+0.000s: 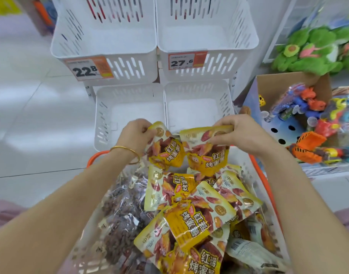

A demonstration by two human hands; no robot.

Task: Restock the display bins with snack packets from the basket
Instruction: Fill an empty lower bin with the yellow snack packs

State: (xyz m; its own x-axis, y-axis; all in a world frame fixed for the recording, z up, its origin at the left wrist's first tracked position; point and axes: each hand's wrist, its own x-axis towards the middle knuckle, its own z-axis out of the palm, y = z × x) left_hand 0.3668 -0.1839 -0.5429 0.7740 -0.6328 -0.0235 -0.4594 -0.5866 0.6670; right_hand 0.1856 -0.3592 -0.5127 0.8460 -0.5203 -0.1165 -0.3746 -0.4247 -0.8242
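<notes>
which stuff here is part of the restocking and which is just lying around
In the job: left hand holding a yellow packet, right hand holding a second packet, basket with more packets, white display bins.
Just lying about: toy box, green plush toys.

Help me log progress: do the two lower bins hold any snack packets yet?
No, the left lower bin and the right lower bin show only bare white floors.
</notes>
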